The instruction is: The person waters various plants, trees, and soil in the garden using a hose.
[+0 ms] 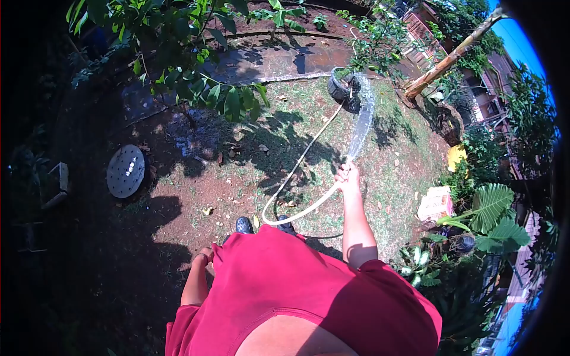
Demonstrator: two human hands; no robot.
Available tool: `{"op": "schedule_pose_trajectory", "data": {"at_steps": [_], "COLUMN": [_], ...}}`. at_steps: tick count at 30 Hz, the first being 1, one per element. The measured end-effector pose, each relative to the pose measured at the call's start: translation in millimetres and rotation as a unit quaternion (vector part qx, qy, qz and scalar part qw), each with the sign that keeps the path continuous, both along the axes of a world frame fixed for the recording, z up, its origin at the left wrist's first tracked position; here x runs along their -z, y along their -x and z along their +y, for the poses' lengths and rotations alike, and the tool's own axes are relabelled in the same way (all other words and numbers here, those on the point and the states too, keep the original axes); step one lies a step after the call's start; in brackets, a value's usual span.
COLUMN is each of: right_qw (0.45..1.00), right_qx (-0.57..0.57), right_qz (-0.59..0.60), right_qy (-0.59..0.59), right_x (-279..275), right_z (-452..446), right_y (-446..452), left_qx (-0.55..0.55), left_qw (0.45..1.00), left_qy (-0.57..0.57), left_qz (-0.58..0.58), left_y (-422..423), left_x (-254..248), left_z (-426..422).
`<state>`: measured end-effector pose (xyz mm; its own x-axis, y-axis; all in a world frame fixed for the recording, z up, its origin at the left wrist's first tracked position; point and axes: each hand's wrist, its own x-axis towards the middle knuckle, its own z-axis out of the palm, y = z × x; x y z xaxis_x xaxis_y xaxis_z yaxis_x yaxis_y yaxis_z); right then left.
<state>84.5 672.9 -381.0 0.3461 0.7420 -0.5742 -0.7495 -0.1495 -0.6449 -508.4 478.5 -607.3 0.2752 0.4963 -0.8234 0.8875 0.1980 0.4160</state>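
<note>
Out in front, my right hand [347, 173] is wrapped around the end of a pale yellow garden hose [314, 207]. A stream of water [363, 118] leaves the hose end and arcs forward to the side of a black tire [336, 89] that surrounds the base of a small leafy tree [380, 53]. From my hand the hose loops back near my feet, then runs forward to the tire. My left hand [205, 256] hangs low beside the hem of my red shirt [267, 267]; its fingers are mostly hidden, so their grip is unclear.
A round perforated disc [126, 171] lies on bare soil at the left. Leafy branches [231, 101] hang over the upper left. A paved path [285, 62] crosses behind the grass. On the right are a leaning wooden post [454, 56], a yellow object [456, 158] and large-leaved plants [493, 207].
</note>
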Motion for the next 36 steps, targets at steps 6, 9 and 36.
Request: {"op": "schedule_pose_trajectory", "data": {"at_steps": [6, 9, 36], "right_qw": [0.999, 0.999, 0.993], "right_qx": [-0.023, -0.031, 0.104], "right_qz": [0.004, 0.009, 0.049], "right_qy": [-0.023, -0.021, -0.008], "right_x": [27, 29, 16], "right_z": [-3, -5, -53], "right_y": [-20, -22, -23], "left_qx": [-0.012, -0.008, 0.225], "left_qw": [1.000, 1.000, 0.974], "left_qy": [0.012, 0.012, 0.010], "left_qz": [0.017, 0.018, -0.013], "left_y": [1, 4, -4], "left_x": [11, 22, 1], "left_z": [3, 3, 40]}}
